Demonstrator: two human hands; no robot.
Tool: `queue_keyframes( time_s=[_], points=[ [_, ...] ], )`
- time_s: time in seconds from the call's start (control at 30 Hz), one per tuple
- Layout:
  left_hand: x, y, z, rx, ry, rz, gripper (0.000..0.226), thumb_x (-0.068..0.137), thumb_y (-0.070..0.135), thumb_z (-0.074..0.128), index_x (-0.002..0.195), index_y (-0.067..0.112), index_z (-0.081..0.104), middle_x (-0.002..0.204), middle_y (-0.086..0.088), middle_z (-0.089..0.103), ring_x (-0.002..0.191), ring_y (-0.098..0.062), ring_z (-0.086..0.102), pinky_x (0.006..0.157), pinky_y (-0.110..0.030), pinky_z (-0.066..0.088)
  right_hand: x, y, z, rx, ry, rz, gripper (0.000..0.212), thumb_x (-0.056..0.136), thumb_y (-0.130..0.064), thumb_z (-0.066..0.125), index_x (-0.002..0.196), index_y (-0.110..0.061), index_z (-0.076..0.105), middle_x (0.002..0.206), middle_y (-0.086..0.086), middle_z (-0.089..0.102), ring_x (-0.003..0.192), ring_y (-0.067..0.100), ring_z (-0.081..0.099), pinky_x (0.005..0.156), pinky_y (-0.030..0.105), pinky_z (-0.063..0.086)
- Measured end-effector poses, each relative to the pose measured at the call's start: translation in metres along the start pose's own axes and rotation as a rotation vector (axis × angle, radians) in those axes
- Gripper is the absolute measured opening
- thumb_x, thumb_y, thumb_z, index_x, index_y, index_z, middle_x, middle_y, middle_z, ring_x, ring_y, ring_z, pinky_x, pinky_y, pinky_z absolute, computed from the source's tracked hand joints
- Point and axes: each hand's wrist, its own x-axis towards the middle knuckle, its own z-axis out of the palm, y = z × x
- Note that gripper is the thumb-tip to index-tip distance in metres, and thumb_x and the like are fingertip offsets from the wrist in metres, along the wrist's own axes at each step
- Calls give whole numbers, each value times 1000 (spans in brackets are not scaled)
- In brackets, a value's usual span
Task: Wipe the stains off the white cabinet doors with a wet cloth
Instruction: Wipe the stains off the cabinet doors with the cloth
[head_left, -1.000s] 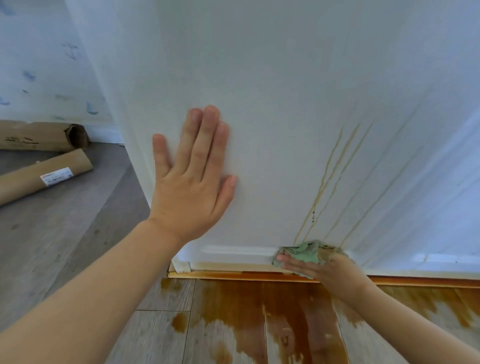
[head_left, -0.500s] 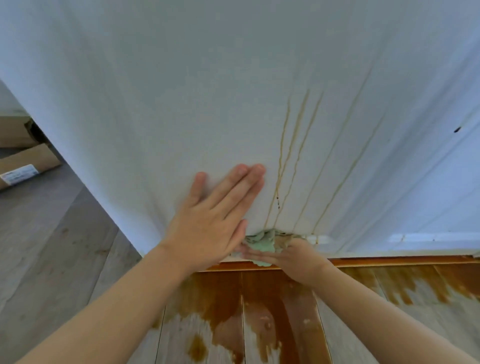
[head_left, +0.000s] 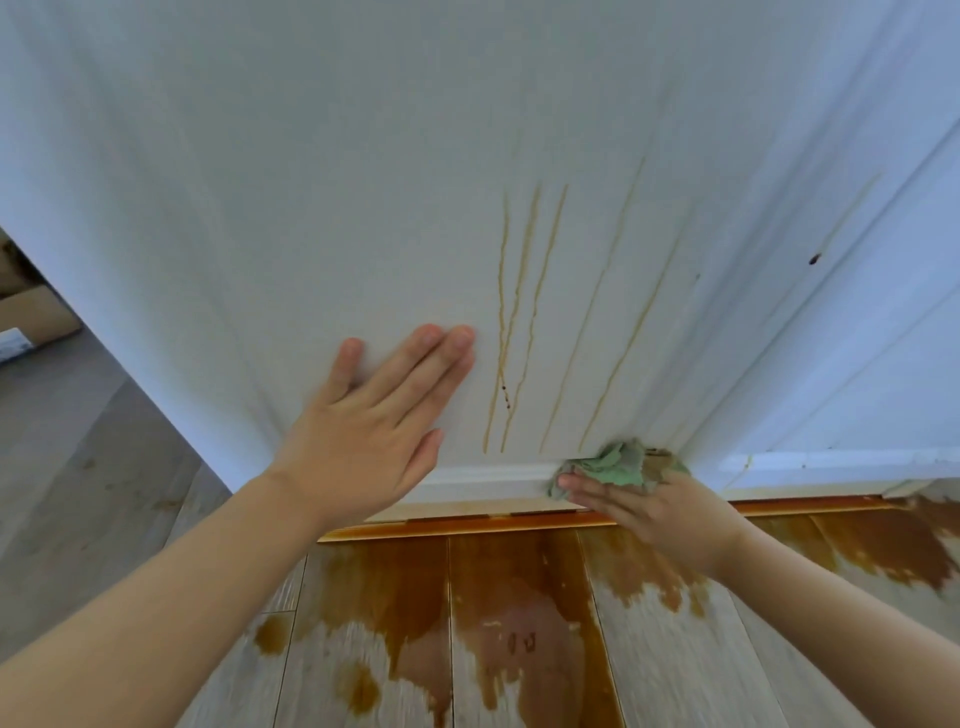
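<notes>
Over the last second the left hand (head_left: 379, 421) has slid down and to the right across the white cabinet door (head_left: 311, 208), and it now lies flat, fingers straight and together, just left of the drip streaks (head_left: 514, 322). The right hand (head_left: 644, 506) has stayed low at the door's bottom moulding, pressing the wet cloth (head_left: 615, 465) against it. The view has swung so that the streaks sit near the middle. This suggests the person is bracing the door while working the bottom edge, with the long runs not yet wiped.

The cloth is a crumpled pale-green rag, browned on its right side, bunched under the right fingers where door meets trim. Five or so thin tan streaks run down the panel above it, one with dark specks low down. A brown puddle (head_left: 498, 597) spreads over the floorboards below.
</notes>
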Motion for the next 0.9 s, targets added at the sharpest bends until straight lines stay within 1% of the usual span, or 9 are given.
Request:
queue_keyframes(
  time_s=[0.1,0.27,0.33,0.4,0.5,0.6,0.67,0.77,0.9],
  points=[
    [0,-6,-13,-42,-70,32,65,93,36,27,149,8,8,157,-5,-2,144,-18,0,113,-44,-4,-6,-5,-9,-49,15,56,69,50,0,73,119,-9,65,137,1,49,114,22,60,73,42,57],
    [2,-25,-46,-131,-167,98,63,93,36,26,147,6,17,157,-5,7,144,-19,8,113,-43,10,-20,-17,-51,27,49,314,78,33,-3,92,108,-9,71,123,9,63,111,24,62,79,41,55],
    [8,-36,-61,-135,-146,48,63,93,36,26,146,4,20,157,-7,10,144,-21,9,112,-44,11,-14,-17,-83,122,221,469,86,38,14,85,118,-9,65,130,11,57,116,28,57,83,40,54],
    [20,-51,-85,-136,-91,-47,62,92,35,27,145,3,22,156,-8,12,144,-23,10,112,-44,10,-4,-9,-130,247,530,593,76,61,27,64,129,-6,55,141,12,45,126,28,45,93,42,48],
    [49,-78,-117,-124,13,-162,62,91,33,29,144,1,24,155,-9,16,142,-24,13,110,-45,13,26,25,-214,339,956,678,56,84,16,39,137,-2,44,148,9,30,135,20,29,111,33,33],
    [82,-101,-150,-134,86,-276,62,91,32,30,145,1,24,155,-8,14,142,-23,11,107,-52,20,67,63,-300,320,1150,677,55,89,8,32,143,-1,33,151,10,22,140,22,22,116,24,20],
    [99,-109,-162,-141,99,-308,62,91,32,29,146,3,22,156,-7,12,142,-22,8,107,-54,20,93,78,-330,277,1136,690,56,92,3,33,146,-4,26,155,14,17,143,26,17,118,27,13],
    [110,-112,-165,-152,94,-313,62,92,33,27,146,4,20,156,-7,10,142,-21,6,108,-53,18,114,77,-318,178,1085,692,57,95,-2,38,148,-7,21,156,17,13,144,30,12,116,52,14],
    [101,-103,-149,-135,55,-274,63,92,35,27,148,6,17,157,-6,7,143,-21,6,109,-51,18,106,41,-228,-109,782,488,77,85,2,41,151,-18,8,158,4,-3,146,22,1,113,45,9]
  ],
)
